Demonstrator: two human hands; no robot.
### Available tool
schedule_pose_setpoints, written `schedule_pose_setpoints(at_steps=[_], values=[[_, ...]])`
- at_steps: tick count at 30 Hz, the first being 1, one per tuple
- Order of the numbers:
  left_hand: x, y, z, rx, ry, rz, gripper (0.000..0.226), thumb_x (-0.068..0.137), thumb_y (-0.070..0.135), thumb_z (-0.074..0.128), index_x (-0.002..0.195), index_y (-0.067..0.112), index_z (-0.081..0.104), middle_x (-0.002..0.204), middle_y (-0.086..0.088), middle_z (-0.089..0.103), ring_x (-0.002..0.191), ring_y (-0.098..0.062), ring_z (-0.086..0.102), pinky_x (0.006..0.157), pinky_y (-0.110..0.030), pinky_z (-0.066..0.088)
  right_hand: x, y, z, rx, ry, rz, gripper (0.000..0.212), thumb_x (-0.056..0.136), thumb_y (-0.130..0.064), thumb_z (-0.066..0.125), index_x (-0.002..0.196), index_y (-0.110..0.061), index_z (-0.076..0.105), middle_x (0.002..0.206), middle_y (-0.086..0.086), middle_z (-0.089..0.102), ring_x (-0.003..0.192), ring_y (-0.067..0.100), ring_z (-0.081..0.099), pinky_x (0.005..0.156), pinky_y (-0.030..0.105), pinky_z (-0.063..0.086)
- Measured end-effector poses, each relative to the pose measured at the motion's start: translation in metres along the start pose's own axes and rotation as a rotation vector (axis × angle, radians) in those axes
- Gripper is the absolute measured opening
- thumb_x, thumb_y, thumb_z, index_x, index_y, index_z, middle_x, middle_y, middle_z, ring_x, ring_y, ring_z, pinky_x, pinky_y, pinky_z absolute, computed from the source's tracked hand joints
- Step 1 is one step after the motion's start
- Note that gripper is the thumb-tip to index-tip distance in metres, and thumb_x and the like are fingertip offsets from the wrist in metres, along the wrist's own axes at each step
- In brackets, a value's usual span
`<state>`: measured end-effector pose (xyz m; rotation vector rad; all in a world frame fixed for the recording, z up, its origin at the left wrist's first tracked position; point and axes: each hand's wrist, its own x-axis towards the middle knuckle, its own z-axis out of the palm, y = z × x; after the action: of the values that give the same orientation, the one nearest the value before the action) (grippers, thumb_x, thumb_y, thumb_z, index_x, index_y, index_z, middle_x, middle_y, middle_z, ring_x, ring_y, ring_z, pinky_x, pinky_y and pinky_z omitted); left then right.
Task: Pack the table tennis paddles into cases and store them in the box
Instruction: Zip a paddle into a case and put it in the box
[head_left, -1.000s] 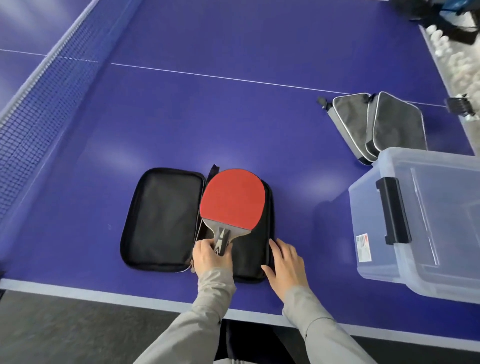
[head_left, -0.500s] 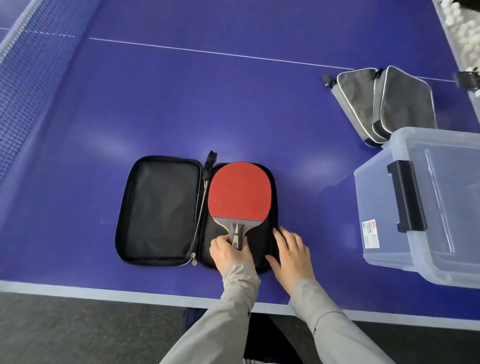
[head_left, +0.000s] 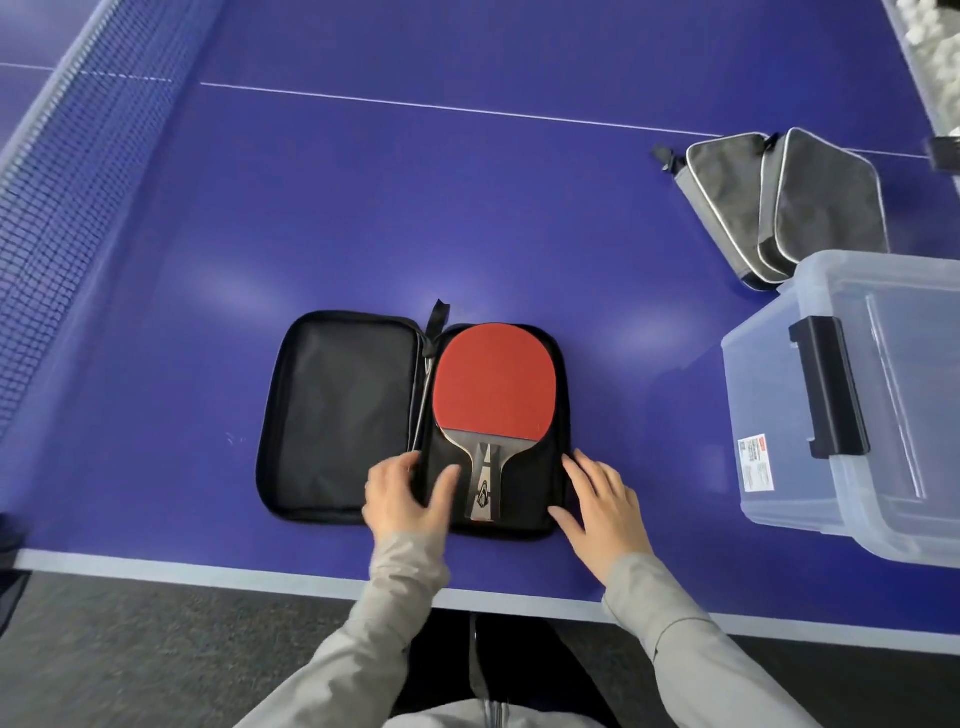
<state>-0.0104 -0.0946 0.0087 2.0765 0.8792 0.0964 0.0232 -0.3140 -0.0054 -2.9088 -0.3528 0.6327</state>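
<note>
Two hands flank the paddle (head_left: 493, 384), seated red-side up in the right half of the open case (head_left: 337, 415) at centre frame; left hand (head_left: 410, 493) and right hand (head_left: 602, 504) rest open, gripping nothing. Best to pin the right half and fold the left flap over, handle clear of the zip.

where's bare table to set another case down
Widest free patch: blue table between net, open case and grey cases. Narrower strip between open case and clear box. Crowded: near edge, where left hand and right hand flank the paddle handle.
</note>
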Motion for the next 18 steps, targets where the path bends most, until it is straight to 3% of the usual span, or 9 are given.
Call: schedule_pose_setpoints(at_steps=[2, 4, 7, 11, 13, 16, 18], values=[[0.024, -0.018, -0.034, 0.089, 0.203, -0.031, 0.052, 0.075, 0.033, 0.076, 0.119, 0.011, 0.059, 0.123, -0.009, 0.05, 0.116, -0.027, 0.046, 0.098, -0.044, 0.031, -0.001, 0.0, 0.0, 0.001, 0.0, 0.005, 0.062, 0.096, -0.05, 0.037, 0.149, -0.025, 0.016, 0.157, -0.009, 0.015, 0.141, 0.012, 0.016, 0.11, 0.03, 0.024], [0.048, -0.036, -0.066, 0.173, 0.302, -0.17, 0.063, 0.076, 0.033, 0.075, 0.129, 0.007, 0.051, 0.133, -0.014, 0.044, 0.123, -0.035, 0.039, 0.101, -0.048, 0.028, -0.002, -0.003, 0.0, 0.01, 0.0, 0.019, 0.062, 0.096, -0.049, 0.038, 0.149, -0.025, 0.017, 0.157, -0.01, 0.015, 0.142, 0.012, 0.016, 0.11, 0.031, 0.024], [0.071, -0.062, -0.097, 0.237, 0.211, -0.342, 0.071, 0.08, 0.037, 0.071, 0.137, 0.007, 0.042, 0.142, -0.013, 0.035, 0.13, -0.035, 0.03, 0.107, -0.048, 0.021, -0.001, -0.006, -0.001, 0.012, -0.003, 0.037, 0.062, 0.096, -0.048, 0.039, 0.149, -0.025, 0.018, 0.157, -0.01, 0.016, 0.142, 0.012, 0.017, 0.11, 0.031, 0.025], [0.075, -0.078, -0.108, 0.214, 0.067, -0.274, 0.045, 0.083, 0.029, 0.068, 0.123, 0.01, 0.058, 0.14, -0.006, 0.04, 0.13, -0.029, 0.032, 0.11, -0.044, 0.024, -0.001, -0.009, -0.002, 0.028, 0.005, 0.053, 0.061, 0.095, -0.046, 0.042, 0.148, -0.025, 0.021, 0.156, -0.009, 0.018, 0.142, 0.013, 0.018, 0.11, 0.032, 0.027], [0.071, -0.075, -0.115, 0.059, 0.054, -0.249, 0.039, 0.086, 0.012, 0.064, 0.124, 0.006, 0.056, 0.138, -0.01, 0.045, 0.127, -0.029, 0.041, 0.107, -0.042, 0.031, -0.001, -0.009, -0.003, 0.023, 0.0, 0.057, 0.061, 0.095, -0.046, 0.042, 0.148, -0.024, 0.02, 0.156, -0.008, 0.018, 0.142, 0.013, 0.018, 0.11, 0.031, 0.028], [0.055, -0.051, -0.134, -0.349, 0.019, -0.234, 0.037, 0.087, -0.008, 0.052, 0.121, 0.008, 0.054, 0.122, -0.018, 0.058, 0.106, -0.031, 0.06, 0.093, -0.038, 0.046, -0.002, -0.012, -0.008, 0.079, -0.024, 0.063, 0.061, 0.096, -0.043, 0.044, 0.149, -0.023, 0.02, 0.156, -0.006, 0.02, 0.142, 0.014, 0.018, 0.111, 0.033, 0.027], [0.04, -0.03, -0.144, -0.489, -0.024, -0.141, 0.043, 0.085, -0.013, 0.051, 0.112, 0.019, 0.058, 0.11, -0.014, 0.066, 0.09, -0.017, 0.066, 0.083, -0.029, 0.053, -0.003, -0.018, -0.016, 0.245, 0.02, 0.087, 0.059, 0.095, -0.037, 0.05, 0.147, -0.021, 0.026, 0.153, -0.002, 0.027, 0.14, 0.016, 0.023, 0.11, 0.036, 0.028]])
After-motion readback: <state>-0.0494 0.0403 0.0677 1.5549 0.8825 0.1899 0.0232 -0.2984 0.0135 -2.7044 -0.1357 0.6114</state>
